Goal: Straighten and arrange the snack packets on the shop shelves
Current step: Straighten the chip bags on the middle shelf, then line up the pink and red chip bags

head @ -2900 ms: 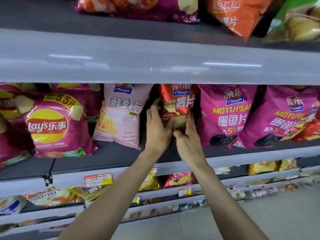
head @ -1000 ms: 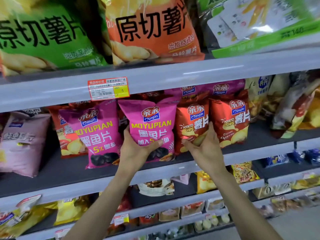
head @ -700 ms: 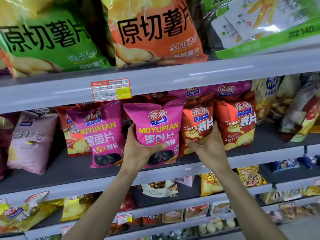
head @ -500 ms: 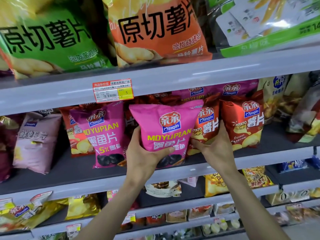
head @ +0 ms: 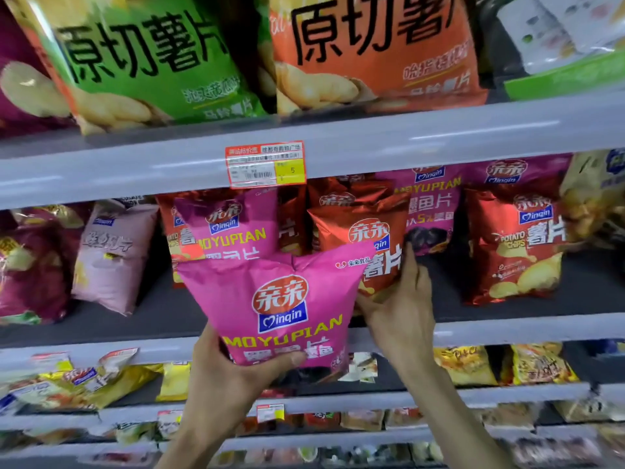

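You have pulled the pink packet (head: 287, 306) off the shelf, and your left hand (head: 230, 377) grips its base. Just beside it, your right hand (head: 402, 309) rests straight-fingered against the red packet (head: 368, 231), so that slot is freed.

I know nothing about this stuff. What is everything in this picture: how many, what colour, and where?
held pink packet: one, pink, in front of the middle shelf.
pink packets: at least three more, pink, on the middle shelf.
red packets: at least three, red, middle shelf.
pale packet: one, pale pink, middle shelf, left.
magenta packet: at least one, dark pink, middle shelf, far left.
green bag: one, green, top shelf.
orange bag: one, orange, top shelf, beside the green.
price label: one, red and yellow, top shelf's edge.
yellow packets: several, yellow, lower shelf.
shelves: four edges, grey.
left hand: one, grips the held pink packet from below.
right hand: one, fingers against a red packet.
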Motion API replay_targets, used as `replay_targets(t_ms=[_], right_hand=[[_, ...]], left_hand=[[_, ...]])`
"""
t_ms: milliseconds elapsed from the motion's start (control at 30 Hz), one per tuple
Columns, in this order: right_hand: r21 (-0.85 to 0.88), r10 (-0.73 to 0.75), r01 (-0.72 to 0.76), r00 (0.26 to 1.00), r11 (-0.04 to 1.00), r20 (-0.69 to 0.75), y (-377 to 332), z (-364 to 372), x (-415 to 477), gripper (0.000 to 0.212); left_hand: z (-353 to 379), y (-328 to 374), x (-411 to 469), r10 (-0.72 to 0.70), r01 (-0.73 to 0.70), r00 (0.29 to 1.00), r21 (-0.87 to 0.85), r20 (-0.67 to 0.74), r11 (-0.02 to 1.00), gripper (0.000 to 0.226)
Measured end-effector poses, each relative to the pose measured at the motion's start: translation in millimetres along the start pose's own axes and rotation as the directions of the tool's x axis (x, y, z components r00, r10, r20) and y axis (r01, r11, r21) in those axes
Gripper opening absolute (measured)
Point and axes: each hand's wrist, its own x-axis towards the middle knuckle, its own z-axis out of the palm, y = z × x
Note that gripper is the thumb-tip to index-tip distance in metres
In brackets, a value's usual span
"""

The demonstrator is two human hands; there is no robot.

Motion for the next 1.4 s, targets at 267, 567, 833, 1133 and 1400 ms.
replay_targets(t_ms=[267, 567, 833, 1133, 1400], right_hand=[[0.068, -0.02, 0.009, 0.987, 0.998, 0.16, -19, 14, 2, 0.144], [0.505, -0.018, -0.055, 0.99, 0.861, 0.138, -13, -43, -39, 0.045], [0.517, -0.064, -0.112, 0.948, 0.849, 0.311, 2, -105, -69, 0.08], [0.471, 0.02, -0.106, 0.983, 0.876, 0.183, 45, -133, 2, 0.069], [0.316, 0.041, -0.051, 0.998, 0.947, 0.037, 49, -107, 42, 0.066]], left_hand=[[-19, -6, -6, -0.014, 0.013, 0.999, -0.018, -0.034, 1.0, 0.073], [18, 24, -13, 0.049, -0.044, 0.996, -0.073, 0.069, 0.996, 0.067], [103, 48, -7, 0.157, -0.132, 0.97, -0.142, 0.185, 0.981, 0.073], [181, 52, 27, 0.229, -0.197, 0.919, -0.127, 0.321, 0.972, 0.065], [199, 45, 68, 0.241, -0.266, 0.92, 0.043, 0.308, 0.963, 0.094]])
